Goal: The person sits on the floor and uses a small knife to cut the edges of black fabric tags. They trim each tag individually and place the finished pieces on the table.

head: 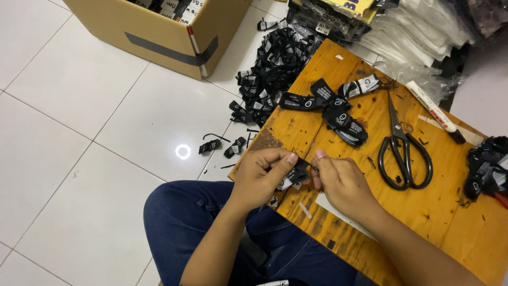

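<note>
My left hand [262, 175] and my right hand [341, 180] meet over the near corner of a low wooden board [434, 212]. Together they pinch a small black woven label [296, 173] with white print, the left thumb on top and the right fingertips at its edge. A loose strip of several such black labels [338, 114] lies on the board just beyond my hands. Black-handled scissors [405, 151] rest to the right of my right hand, untouched.
A big heap of cut black labels [270, 69] covers the white tile floor left of the board. A cardboard box [164, 32] stands at the back left. A white marker [434, 111] and another label pile [487, 167] lie on the board's right. Plastic-wrapped bundles [418, 32] sit behind. My blue-trousered knee [185, 212] is below.
</note>
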